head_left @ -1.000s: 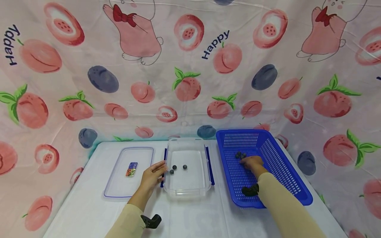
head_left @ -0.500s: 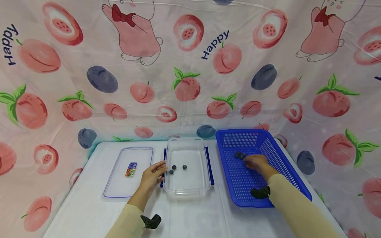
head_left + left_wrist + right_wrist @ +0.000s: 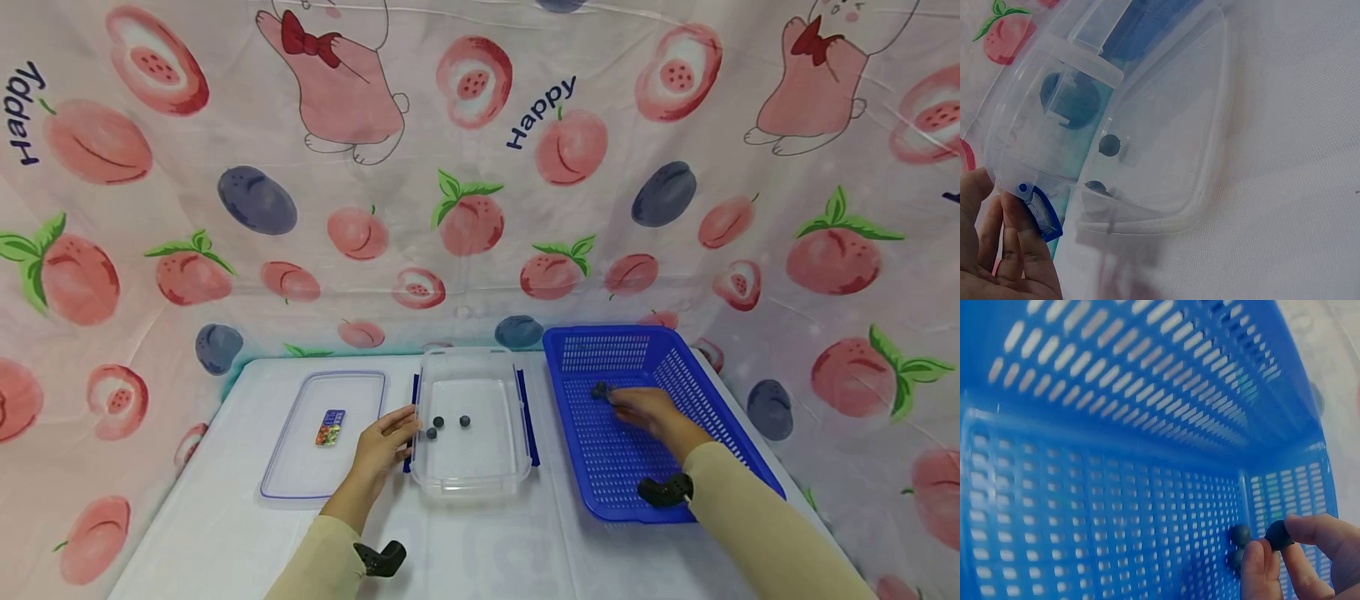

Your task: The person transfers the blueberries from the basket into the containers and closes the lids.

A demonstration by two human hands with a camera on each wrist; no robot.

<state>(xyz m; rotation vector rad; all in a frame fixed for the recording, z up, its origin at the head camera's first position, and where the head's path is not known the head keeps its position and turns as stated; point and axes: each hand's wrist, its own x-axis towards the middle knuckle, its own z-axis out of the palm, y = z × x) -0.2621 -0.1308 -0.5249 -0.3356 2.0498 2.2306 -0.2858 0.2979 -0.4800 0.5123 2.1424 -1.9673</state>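
Note:
My right hand [image 3: 645, 410] reaches into the blue plastic basket [image 3: 585, 492], and in the right wrist view its thumb and fingers pinch a dark round blueberry [image 3: 1279, 535]. Two more blueberries [image 3: 1240, 535] lie on the basket floor just beside the fingertips. At the centre stands a clear plastic food container [image 3: 487, 483] with blue side latches, the left one [image 3: 1044, 215] hanging down by the fingers. Three blueberries [image 3: 465, 422] rest inside it, towards its left half. My left hand [image 3: 381, 446] holds the container's left side at the rim and latch.
A clear lid [image 3: 292, 479] with a blue seal and a small fruit label [image 3: 331, 427] lies on the white table [image 3: 480, 554] left of the container. Behind the table hangs a peach-print cloth [image 3: 465, 317].
My right hand has shifted slightly right inside the basket and come up with a blueberry between its fingertips. My left hand and the container have stayed in place.

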